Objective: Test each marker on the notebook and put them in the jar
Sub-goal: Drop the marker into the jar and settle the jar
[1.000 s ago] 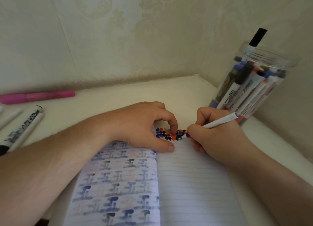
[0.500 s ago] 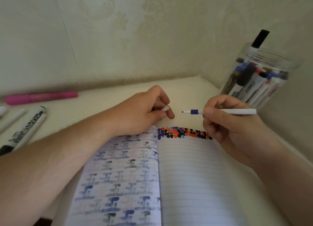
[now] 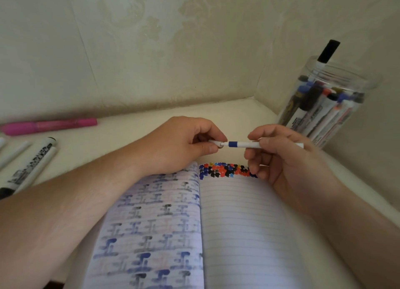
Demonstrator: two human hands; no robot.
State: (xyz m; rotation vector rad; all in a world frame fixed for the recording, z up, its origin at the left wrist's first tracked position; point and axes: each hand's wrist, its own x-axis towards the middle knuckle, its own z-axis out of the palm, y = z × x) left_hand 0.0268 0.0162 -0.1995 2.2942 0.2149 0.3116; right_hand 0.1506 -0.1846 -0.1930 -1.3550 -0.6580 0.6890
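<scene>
An open lined notebook lies in front of me, with a band of coloured dots along the top of its right page. Above it my right hand grips a thin white marker with a blue band, held level. My left hand pinches the marker's white cap right at the marker's tip; the tip is hidden and I cannot tell how far the cap is seated. A clear plastic jar holding several markers stands at the right, by the wall corner.
On the cream table at the left lie a pink marker and two white markers with black print. Walls close the table at the back and right. The notebook's left page shows blue and black ink marks bled through.
The right hand lifted the marker off the page and turned it level. The left hand rose from the notebook and brought the cap up to the marker's tip.
</scene>
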